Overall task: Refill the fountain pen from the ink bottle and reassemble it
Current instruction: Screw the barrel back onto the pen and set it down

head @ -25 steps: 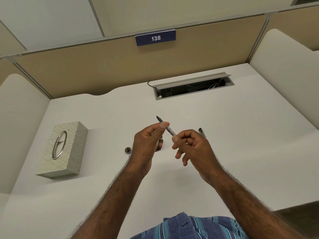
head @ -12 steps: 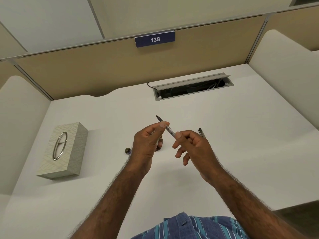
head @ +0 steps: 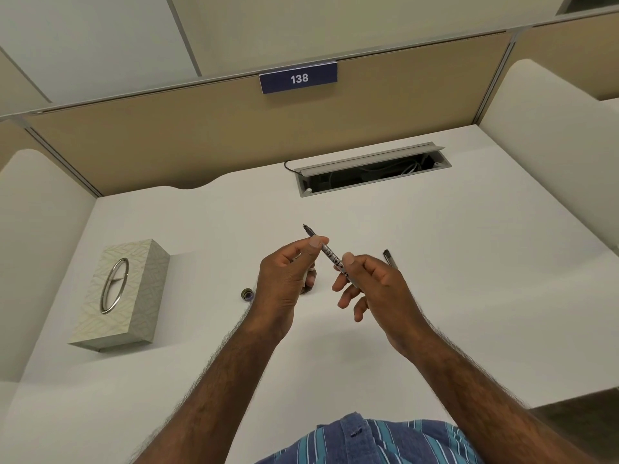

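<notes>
While the fountain pen (head: 330, 254) was up over the table (head: 435, 296), both hands pinched it.

Left hand (head: 288, 283) gripped near the nib, right hand (head: 371, 286) the barrel end, so looked like reassembly. Cap (head: 388, 257) and small bottle lid (head: 247, 294) lay loose; ink bottle mostly hidden.
</notes>
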Demonstrator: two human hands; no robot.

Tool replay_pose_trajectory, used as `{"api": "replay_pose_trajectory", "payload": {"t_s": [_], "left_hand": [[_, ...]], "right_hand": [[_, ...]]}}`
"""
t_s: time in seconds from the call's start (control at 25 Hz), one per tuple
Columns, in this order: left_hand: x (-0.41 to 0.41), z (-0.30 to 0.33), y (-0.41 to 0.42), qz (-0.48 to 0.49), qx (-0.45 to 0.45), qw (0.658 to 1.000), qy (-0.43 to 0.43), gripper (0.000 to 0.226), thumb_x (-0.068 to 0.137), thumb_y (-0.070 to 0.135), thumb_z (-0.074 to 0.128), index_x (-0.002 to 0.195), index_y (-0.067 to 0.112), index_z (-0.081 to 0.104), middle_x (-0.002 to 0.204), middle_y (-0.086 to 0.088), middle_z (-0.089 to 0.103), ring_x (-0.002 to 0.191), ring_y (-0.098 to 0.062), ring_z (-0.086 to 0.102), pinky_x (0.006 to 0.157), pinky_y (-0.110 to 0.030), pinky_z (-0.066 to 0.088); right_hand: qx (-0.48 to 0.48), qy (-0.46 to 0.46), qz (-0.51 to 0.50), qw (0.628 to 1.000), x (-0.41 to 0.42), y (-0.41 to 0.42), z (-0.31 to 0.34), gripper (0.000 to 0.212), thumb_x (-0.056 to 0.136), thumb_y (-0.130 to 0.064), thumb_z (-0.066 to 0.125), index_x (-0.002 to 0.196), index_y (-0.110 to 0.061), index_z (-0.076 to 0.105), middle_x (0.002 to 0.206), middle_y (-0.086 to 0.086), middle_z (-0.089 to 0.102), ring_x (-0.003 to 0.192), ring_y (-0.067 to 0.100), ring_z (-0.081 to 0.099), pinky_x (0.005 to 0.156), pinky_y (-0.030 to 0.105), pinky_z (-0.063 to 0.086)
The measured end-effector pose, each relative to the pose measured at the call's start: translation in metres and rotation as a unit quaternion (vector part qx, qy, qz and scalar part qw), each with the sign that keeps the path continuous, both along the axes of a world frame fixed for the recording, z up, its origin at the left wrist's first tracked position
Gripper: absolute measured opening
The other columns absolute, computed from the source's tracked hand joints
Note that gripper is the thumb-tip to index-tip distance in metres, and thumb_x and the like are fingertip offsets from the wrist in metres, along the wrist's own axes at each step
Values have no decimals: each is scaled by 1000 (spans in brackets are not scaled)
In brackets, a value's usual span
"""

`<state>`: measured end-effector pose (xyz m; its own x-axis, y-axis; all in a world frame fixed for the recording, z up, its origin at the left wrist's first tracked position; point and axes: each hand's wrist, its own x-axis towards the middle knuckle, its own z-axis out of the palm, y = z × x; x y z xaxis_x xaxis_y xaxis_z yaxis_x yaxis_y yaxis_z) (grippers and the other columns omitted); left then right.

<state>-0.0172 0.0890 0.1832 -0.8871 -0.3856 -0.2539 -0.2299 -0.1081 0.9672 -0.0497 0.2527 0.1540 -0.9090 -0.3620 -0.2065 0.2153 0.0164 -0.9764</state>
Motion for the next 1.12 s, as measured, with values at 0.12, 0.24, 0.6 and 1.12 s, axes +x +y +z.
{"api": "replay_pose_trajectory", "payload": {"t_s": [0.12, 0.24, 0.6, 1.12], "left_hand": [[0, 1, 0, -4, 1, 1000, 3, 22, 92, 45, 71, 103, 30, 83, 69, 2, 47, 67, -18, 45, 75, -39, 45], [0, 2, -1, -7, 1, 1000, 2, 25, 89, 48, 72, 103, 30, 83, 71, 1, 47, 67, -17, 46, 74, -38, 46], [0, 1, -1, -6, 10, 1000, 4, 27, 87, 50, 73, 102, 30, 83, 74, -3, 47, 66, -18, 45, 75, -38, 45], [0, -3, -3, 22, 12, 1000, 2, 26, 89, 43, 76, 103, 22, 82, 64, 1, 50, 64, -17, 46, 68, -33, 44]], "right_hand": [[2, 17, -1, 1000, 0, 1, -1, 19, 101, -34, 72, 101, -15, 74, 89, 9, 78, 68, 22, 71, 55, 37, 51], [1, 16, -5, 1000, 1, 0, -1, 22, 103, -36, 67, 99, -17, 77, 90, 9, 78, 67, 21, 70, 52, 35, 50], [5, 23, -8, 1000, -1, 1, -3, 15, 100, -31, 72, 102, -16, 76, 87, 8, 77, 68, 22, 71, 54, 37, 51], [15, 14, -2, 1000, 1, -1, -3, 27, 106, -33, 63, 96, -12, 79, 88, 6, 78, 69, 21, 70, 53, 36, 49]]}}
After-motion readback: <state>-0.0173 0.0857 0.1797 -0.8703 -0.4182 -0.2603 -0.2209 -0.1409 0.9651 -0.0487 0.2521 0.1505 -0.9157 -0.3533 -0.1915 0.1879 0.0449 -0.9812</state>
